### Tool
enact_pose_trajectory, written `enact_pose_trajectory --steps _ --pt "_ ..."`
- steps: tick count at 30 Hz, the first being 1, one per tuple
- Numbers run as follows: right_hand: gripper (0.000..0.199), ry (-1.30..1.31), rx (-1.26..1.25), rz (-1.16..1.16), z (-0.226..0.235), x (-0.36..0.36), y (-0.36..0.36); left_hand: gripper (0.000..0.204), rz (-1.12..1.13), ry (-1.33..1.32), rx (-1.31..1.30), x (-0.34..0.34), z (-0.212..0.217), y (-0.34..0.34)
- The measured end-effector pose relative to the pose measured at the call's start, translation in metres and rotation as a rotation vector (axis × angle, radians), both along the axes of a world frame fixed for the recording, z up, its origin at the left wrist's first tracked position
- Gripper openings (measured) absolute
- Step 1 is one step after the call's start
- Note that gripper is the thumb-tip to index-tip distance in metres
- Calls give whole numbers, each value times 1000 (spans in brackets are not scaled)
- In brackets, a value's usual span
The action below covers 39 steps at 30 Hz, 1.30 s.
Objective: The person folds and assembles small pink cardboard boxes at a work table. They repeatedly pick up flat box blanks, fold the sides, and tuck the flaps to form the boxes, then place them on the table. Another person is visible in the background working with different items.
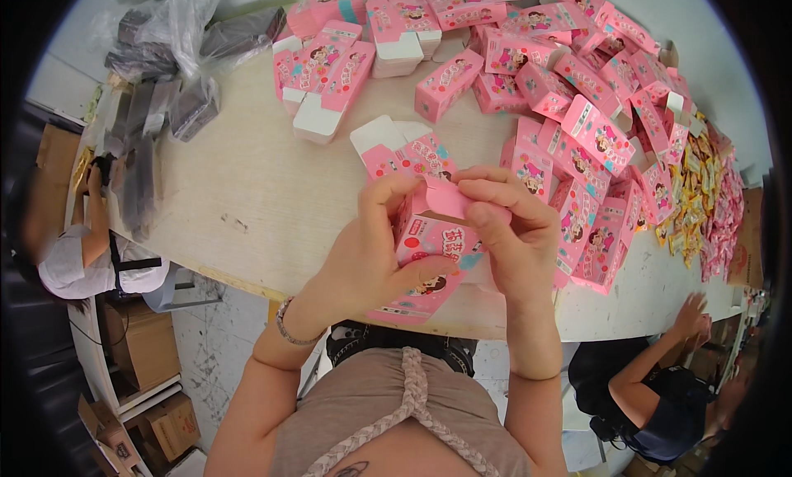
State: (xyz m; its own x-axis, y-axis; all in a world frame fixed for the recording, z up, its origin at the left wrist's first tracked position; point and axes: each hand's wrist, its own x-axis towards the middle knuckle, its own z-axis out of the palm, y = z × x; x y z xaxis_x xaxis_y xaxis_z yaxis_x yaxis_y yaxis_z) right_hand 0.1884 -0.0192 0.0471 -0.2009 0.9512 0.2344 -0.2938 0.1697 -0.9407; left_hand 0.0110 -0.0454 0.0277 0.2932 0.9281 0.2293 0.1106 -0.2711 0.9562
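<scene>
A small pink carton [431, 234] printed with cartoon figures is held upright over the table's near edge. My left hand [360, 244] is wrapped around its left side, with the thumb across the front panel. My right hand [518, 230] grips the carton's top right, its thumb and fingers pinching around the pink top flap [445, 198]. That flap is partly folded over the top opening. Just beyond my hands lies a flattened pink carton [419, 157] with white flaps showing. Another pink printed piece [400, 310] lies under the held carton at the table edge.
Folded pink cartons [577, 106] are heaped at the right. Flat carton stacks [330, 73] stand at the back. Yellow and pink sachets [697, 197] pile up far right. Clear-wrapped dark packs [148, 122] lie left. People work at the left [99, 250] and right [660, 386].
</scene>
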Motion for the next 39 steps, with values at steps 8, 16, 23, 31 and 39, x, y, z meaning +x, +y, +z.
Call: enact_pose_trajectory --steps 8,16,23,31,39 --pt "28 -267 78 133 9 12 -8 64 76 -63 140 -1 -9 0" --pt "38 -447 119 256 2 33 6 41 132 7 33 -4 -14 -1" --pt "67 -1177 183 -591 -126 93 88 56 447 -146 -30 -35 -34 32" --pt "40 -1058 231 -195 -50 -11 21 52 591 -269 -363 -28 -62 26" --pt "59 -744 299 104 -6 -2 -12 58 210 -591 -459 -5 -28 31"
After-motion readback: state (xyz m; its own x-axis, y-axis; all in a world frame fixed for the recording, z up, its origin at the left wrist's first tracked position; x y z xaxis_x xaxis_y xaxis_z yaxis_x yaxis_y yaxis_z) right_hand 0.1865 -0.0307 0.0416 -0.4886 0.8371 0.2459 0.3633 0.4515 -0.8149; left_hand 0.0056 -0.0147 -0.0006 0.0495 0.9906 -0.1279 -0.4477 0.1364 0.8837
